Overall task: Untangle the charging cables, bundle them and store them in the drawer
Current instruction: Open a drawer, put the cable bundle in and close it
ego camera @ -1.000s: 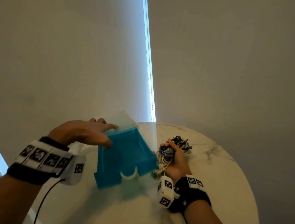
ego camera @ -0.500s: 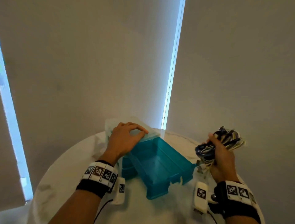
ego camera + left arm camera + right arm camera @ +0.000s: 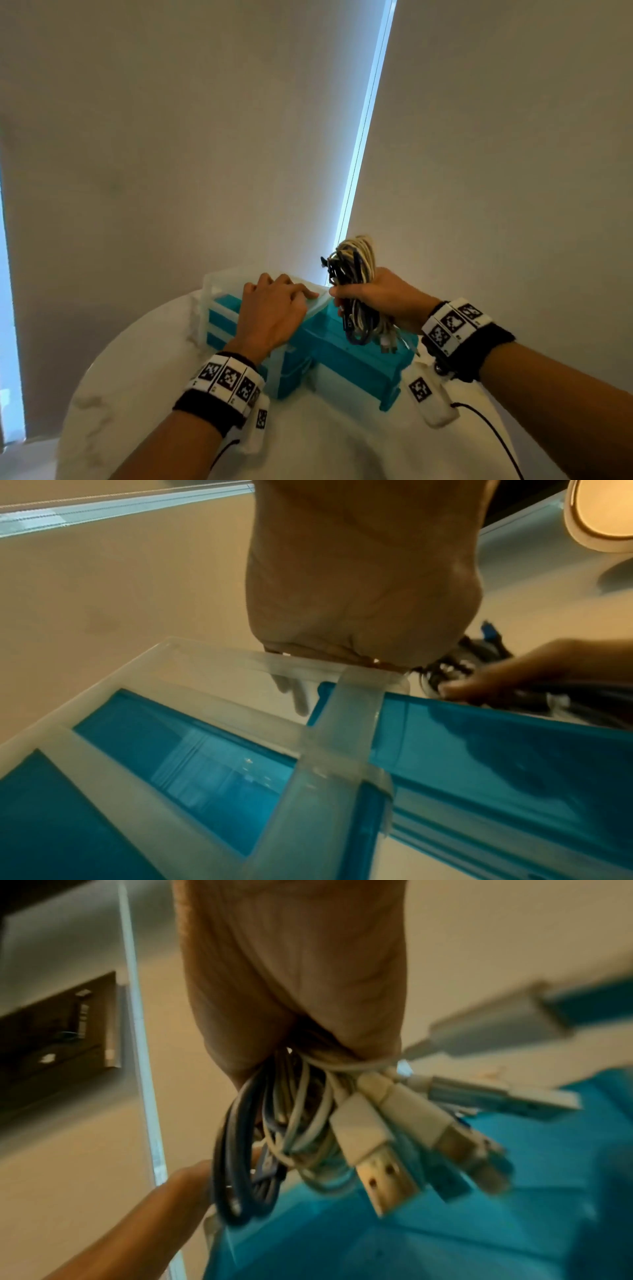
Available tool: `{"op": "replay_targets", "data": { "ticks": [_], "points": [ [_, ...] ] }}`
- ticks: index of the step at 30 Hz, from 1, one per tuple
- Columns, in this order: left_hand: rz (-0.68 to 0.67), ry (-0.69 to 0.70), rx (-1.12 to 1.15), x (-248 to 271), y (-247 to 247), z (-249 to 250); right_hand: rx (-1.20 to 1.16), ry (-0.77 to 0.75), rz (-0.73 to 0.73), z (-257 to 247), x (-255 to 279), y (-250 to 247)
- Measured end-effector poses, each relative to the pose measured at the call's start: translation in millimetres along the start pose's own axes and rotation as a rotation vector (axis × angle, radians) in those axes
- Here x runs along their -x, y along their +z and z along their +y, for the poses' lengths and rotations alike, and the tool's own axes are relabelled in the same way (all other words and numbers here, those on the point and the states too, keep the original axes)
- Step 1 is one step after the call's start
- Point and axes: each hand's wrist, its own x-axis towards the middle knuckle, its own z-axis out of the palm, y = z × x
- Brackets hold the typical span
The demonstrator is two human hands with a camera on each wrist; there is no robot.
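Note:
My right hand grips a bundle of white, blue and dark charging cables upright over the pulled-out top teal drawer. Loops stick up above the fist; plugs dangle below it toward the drawer. In the right wrist view the cable bundle hangs from my fist with several USB plugs above the teal drawer. My left hand lies flat on the translucent top of the drawer unit, fingers straight. The left wrist view shows my left hand on the drawer unit frame.
The drawer unit stands on a round white marble table; closed teal drawers sit below the open one. Grey blinds with a bright gap rise just behind. A black wire trails from my right wrist device across the table.
My right hand has lifted the cable bundle off the table and carried it left, to above the open drawer. My left hand stays on the unit's top. The head view has shifted.

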Motion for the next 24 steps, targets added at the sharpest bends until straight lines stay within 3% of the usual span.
{"op": "replay_targets", "data": {
  "ticks": [3,6,9,20,24],
  "points": [
    [-0.028,0.005,-0.037,-6.1,-5.2,2.0,0.027,0.213,-0.141,15.8,-10.6,-0.1],
    [-0.048,-0.022,-0.036,-16.4,-8.2,2.6,0.079,0.299,-0.247,16.1,-14.5,-1.6],
    [-0.103,-0.043,-0.006,-21.8,-9.9,-1.4,0.177,0.326,-0.347,9.4,-14.0,1.0],
    [-0.372,0.018,-0.002,-23.4,-22.8,-14.7,0.471,0.384,-0.502,7.9,-18.9,-9.6],
    [-0.359,0.055,-0.028,-22.5,-20.3,-14.8,0.515,0.345,-0.516,8.1,-19.3,-6.9]
  ]
}}
